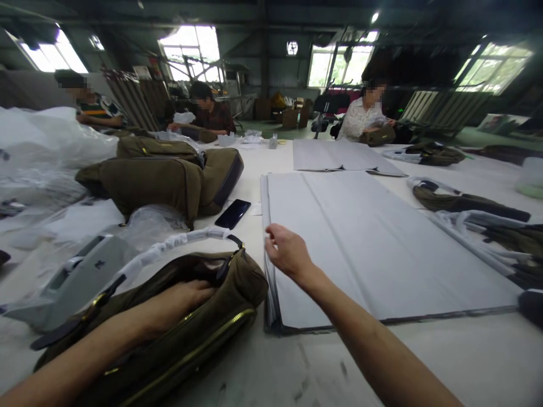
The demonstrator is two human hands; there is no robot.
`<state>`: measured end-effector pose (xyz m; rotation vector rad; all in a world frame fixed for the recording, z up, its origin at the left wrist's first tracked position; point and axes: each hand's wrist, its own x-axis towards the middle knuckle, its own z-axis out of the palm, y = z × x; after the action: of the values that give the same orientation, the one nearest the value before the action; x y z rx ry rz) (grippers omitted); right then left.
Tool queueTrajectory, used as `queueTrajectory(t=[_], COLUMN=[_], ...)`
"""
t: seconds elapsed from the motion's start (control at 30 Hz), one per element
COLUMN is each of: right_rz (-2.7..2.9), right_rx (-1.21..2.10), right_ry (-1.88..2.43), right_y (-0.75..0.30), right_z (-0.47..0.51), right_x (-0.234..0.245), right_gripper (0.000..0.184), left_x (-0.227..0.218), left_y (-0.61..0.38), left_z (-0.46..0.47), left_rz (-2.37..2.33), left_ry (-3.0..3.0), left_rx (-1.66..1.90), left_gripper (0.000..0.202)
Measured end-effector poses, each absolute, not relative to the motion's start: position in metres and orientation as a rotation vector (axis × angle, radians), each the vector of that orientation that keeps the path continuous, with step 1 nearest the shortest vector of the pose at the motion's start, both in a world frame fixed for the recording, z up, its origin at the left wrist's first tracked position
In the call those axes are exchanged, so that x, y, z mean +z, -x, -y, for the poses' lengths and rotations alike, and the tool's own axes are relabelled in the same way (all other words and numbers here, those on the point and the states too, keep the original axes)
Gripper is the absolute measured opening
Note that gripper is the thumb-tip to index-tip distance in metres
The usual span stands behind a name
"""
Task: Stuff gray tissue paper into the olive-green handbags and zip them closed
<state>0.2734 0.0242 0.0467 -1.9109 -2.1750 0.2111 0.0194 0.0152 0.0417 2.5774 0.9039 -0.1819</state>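
Note:
An olive-green handbag [220, 333] with gold zips lies open before me on the left. Its handle [169, 243] is wrapped in white film. My left hand [190, 297] reaches into the bag's mouth, and its fingertips are hidden inside. Over the left edge of a stack of large pale grey sheets [365, 243] is my right hand [288, 249]. Its fingers are curled in toward the thumb; whatever they may pinch is too small to make out.
A dark phone [233, 213] lies beyond the bag, near several stacked olive bags [161, 181]. At left are a grey tape dispenser [89, 271] and clear plastic wrapping [46, 147]. More bags [466, 203] lie at right. Three people sit across the table.

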Motion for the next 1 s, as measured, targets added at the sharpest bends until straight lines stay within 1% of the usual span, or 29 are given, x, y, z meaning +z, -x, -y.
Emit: queueTrajectory(t=[0.07,0.13,0.2,0.23,0.33,0.43,0.5,0.57,0.67,0.77,0.8,0.87,0.93,1.0], right_rz=[2.201,2.258,2.299,2.312,2.32,2.282,2.248,2.217,2.181,2.187,2.199,2.213,2.191,2.126], right_rx=[0.289,0.371,0.431,0.458,0.55,0.678,0.772,0.794,0.629,0.493,0.499,0.562,0.658,0.789], right_ry=[2.107,2.196,2.235,2.241,2.21,2.123,2.068,2.048,2.062,2.105,2.119,2.123,2.083,2.012], right_y=[-0.302,-0.313,-0.31,-0.307,-0.31,-0.336,-0.357,-0.367,-0.353,-0.321,-0.313,-0.308,-0.317,-0.337], right_z=[-0.017,-0.009,-0.003,-0.003,-0.009,-0.016,-0.018,-0.019,-0.022,-0.031,-0.035,-0.044,-0.052,-0.057], right_x=[0.016,-0.015,-0.038,-0.045,-0.051,-0.048,-0.047,-0.046,-0.046,-0.049,-0.051,-0.054,-0.058,-0.06], right_gripper=[0.031,0.034,0.032,0.029,0.024,0.015,0.015,0.019,0.022,0.037,0.035,0.025,0.017,0.01], left_x=[0.04,0.033,0.026,0.025,0.035,0.057,0.068,0.068,0.044,0.002,-0.012,-0.034,-0.049,-0.059], left_y=[-0.018,-0.02,-0.022,-0.02,-0.007,0.002,-0.007,-0.033,-0.091,-0.145,-0.157,-0.17,-0.171,-0.166], left_z=[-0.014,-0.012,-0.011,-0.012,-0.015,-0.006,0.011,0.034,0.064,0.076,0.077,0.076,0.075,0.073], left_rz=[-1.047,-1.118,-1.095,-1.076,-1.038,-1.231,-1.338,-1.275,-1.031,-0.814,-0.809,-0.852,-0.931,-1.004], left_ry=[-2.587,-2.671,-2.729,-2.733,-2.619,-2.536,-2.522,-2.463,-2.274,-2.104,-2.066,-2.036,-2.005,-1.95], left_rx=[-0.331,-0.496,-0.613,-0.609,-0.35,0.065,0.4,0.7,0.89,0.884,0.889,0.832,0.781,0.817], left_gripper=[0.031,0.033,0.038,0.039,0.037,0.038,0.034,0.029,0.028,0.029,0.028,0.03,0.028,0.025])
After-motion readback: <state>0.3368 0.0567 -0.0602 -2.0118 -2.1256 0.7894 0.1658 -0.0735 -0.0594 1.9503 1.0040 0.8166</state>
